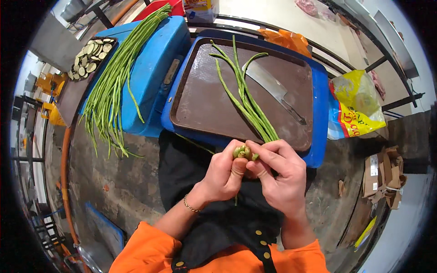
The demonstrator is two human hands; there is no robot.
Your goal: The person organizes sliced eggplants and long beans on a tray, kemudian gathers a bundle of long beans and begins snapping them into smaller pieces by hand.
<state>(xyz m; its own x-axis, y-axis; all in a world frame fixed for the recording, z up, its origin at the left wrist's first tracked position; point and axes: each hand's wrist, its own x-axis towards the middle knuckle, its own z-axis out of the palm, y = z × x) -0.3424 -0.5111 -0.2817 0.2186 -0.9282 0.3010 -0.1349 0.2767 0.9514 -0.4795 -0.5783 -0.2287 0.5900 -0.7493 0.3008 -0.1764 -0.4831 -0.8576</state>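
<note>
Several green yardlong beans (251, 107) trail from my fingers across a brown plastic tray (199, 102). My left hand (220, 175) pinches their gathered stem ends (241, 151) between thumb and forefinger, in front of the tray's near edge. Right beside it, my right hand (283, 179) grips the same beans, with thumb and fingertips at the cut-looking ends. On the tray, a broad-bladed knife (268, 82) lies with its dark handle toward me, its blade tip partly behind a bean. A thin bean part (196, 142) shows against the black apron, left of my hands.
The tray rests on a dark blue container (319, 102). To its left, a large bunch of yardlong beans (114, 82) hangs over a light blue cooler (143, 112), beside sliced eggplant (90, 56). A yellow plastic bag (362, 112) and torn cardboard (385, 174) are at right.
</note>
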